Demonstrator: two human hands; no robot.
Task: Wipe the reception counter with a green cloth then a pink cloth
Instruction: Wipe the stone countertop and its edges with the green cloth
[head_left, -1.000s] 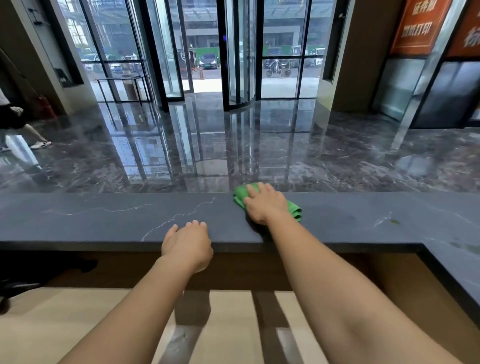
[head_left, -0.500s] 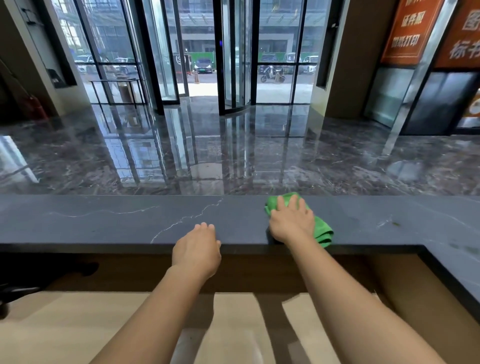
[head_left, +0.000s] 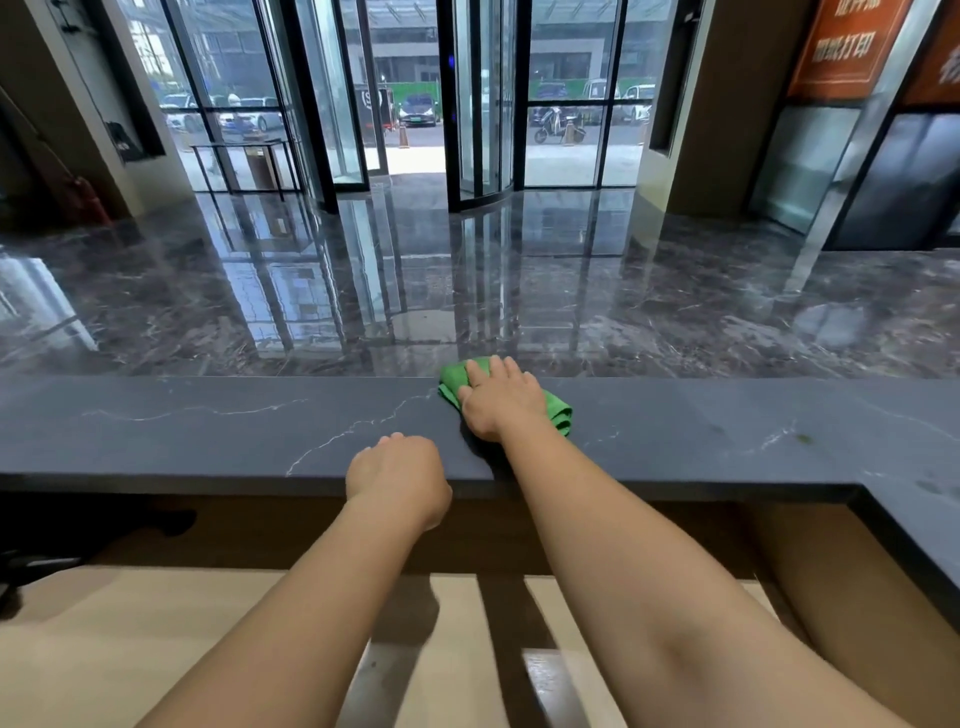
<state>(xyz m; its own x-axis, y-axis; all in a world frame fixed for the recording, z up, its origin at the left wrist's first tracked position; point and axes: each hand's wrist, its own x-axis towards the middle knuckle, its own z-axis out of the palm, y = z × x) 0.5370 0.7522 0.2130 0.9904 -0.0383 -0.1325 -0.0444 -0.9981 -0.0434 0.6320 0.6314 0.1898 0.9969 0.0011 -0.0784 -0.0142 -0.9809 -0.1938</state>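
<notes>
1. The green cloth (head_left: 560, 414) was seen bunched on the dark stone bench (head_left: 182, 431), close to its far edge, at about 1 o'clock from the left hand (head_left: 397, 475).
2. The right hand (head_left: 501, 402) was laid palm-down on the cloth. Its fingers (head_left: 500, 370) were held straight and close together and pressed flat on the fabric; nothing was pinched. Cloth showed from under the hand at 10 o'clock and at 4 o'clock.
3. The left hand was rested on the near edge of the bench with its fingers curled in. Nothing was held in it, and it was kept apart from the cloth.
4. The first stage, the pass with the green cloth, was judged to be under way. No damp trail could be made out on the stone, so how much had been covered could not be told.
5. A small spot (head_left: 805, 439) was noted on the bench at 3 o'clock from the cloth. Faint smudges (head_left: 930, 486) were noted further that way, where the bench turns toward the person. That stretch was judged not yet wiped.
6. No pink cloth was seen anywhere, so the second pass was judged to be wholly left to do.
</notes>
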